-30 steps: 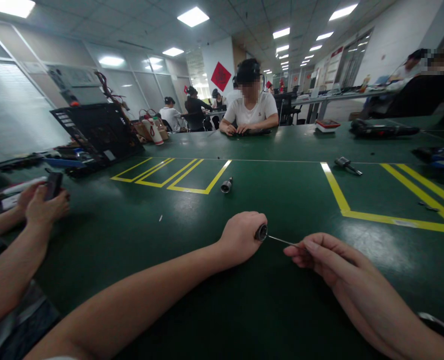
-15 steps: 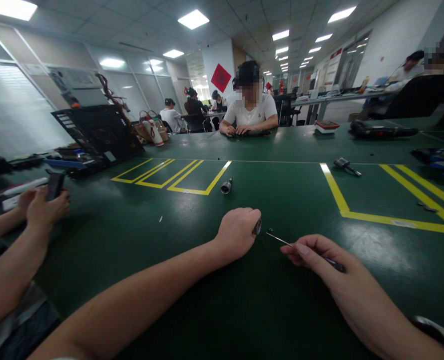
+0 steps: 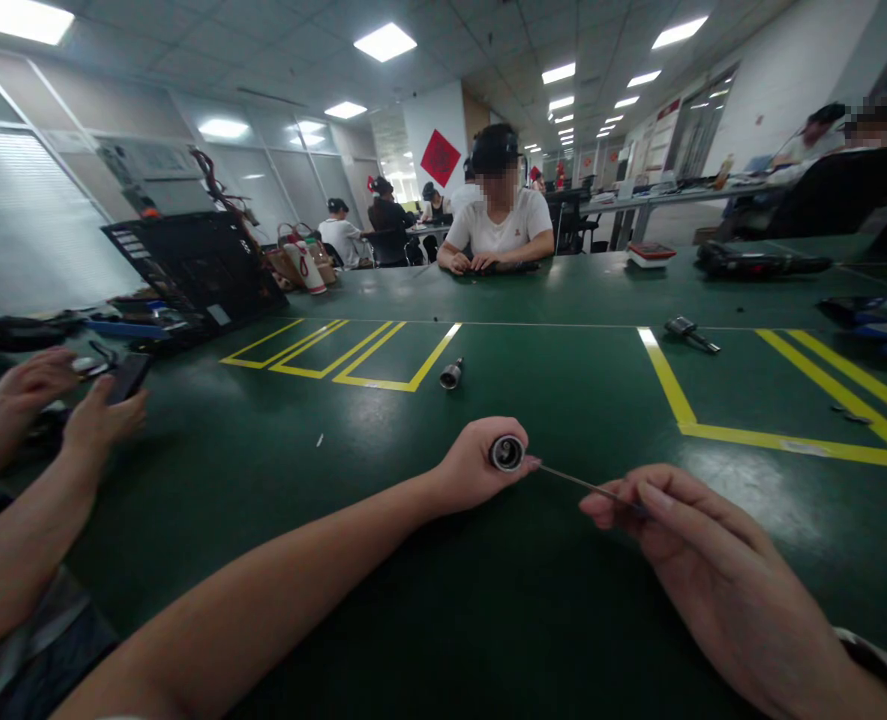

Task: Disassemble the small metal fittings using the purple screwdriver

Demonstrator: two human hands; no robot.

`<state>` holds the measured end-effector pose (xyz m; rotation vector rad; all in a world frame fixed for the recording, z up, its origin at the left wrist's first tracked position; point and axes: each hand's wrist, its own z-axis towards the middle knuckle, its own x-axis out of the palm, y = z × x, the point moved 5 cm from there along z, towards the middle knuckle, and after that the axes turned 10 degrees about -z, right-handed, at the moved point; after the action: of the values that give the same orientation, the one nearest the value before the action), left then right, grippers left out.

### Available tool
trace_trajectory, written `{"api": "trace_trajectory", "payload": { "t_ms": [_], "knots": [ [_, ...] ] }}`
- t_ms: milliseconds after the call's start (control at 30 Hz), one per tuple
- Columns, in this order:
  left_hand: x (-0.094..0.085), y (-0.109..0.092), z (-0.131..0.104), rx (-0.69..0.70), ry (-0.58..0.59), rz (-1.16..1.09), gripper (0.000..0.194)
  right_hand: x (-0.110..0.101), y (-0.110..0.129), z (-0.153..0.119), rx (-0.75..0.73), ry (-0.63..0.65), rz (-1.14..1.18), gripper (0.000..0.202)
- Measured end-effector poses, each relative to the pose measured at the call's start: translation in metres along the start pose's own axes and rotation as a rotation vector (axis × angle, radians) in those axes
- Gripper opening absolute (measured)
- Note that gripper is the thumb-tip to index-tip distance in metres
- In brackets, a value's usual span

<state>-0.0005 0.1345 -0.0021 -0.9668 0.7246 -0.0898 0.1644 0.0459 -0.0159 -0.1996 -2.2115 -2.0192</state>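
Observation:
My left hand [image 3: 477,465] is wrapped round a dark cylindrical part [image 3: 507,453], whose round open metal end faces me. Between the fingers of my right hand [image 3: 683,520] is a thin metal screwdriver [image 3: 582,482]; its shaft points left and its tip reaches the fingertips of my left hand. My right palm hides the screwdriver's handle. Beyond my left hand, a small metal fitting [image 3: 451,374] lies on the green table [image 3: 383,450].
Yellow tape [image 3: 683,400] marks the table. A metal part [image 3: 692,334] lies at the right, with a black tool [image 3: 762,262] behind. At the left, another person's hands hold a phone [image 3: 129,377]. A person in a white shirt [image 3: 504,225] sits opposite.
My left hand has turned, bringing the cylinder's open end into view. The screwdriver tip now meets my left fingertips, and my right hand has shifted slightly right. The neighbour's hands have moved apart.

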Motion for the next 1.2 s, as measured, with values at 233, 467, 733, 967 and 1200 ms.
{"api": "trace_trajectory", "payload": {
  "t_ms": [233,467,733,967,1200],
  "knots": [
    [0.005,-0.004,-0.001,0.034,0.085,0.181,0.015,0.011,-0.004,0.001,0.025,0.09,-0.417,0.027],
    [0.008,-0.008,-0.001,0.042,0.139,0.1,0.015,0.011,-0.009,0.003,0.059,0.114,-0.399,0.028],
    [0.006,-0.009,0.0,0.019,0.134,-0.088,0.016,0.013,-0.013,0.002,0.129,0.159,-0.314,0.026],
    [0.006,-0.005,0.001,-0.029,0.095,-0.004,0.017,0.013,-0.009,0.002,0.095,0.121,-0.311,0.028],
    [0.012,-0.006,-0.003,0.121,0.158,0.303,0.005,0.016,-0.007,0.003,0.08,0.125,-0.304,0.024]
  ]
}}
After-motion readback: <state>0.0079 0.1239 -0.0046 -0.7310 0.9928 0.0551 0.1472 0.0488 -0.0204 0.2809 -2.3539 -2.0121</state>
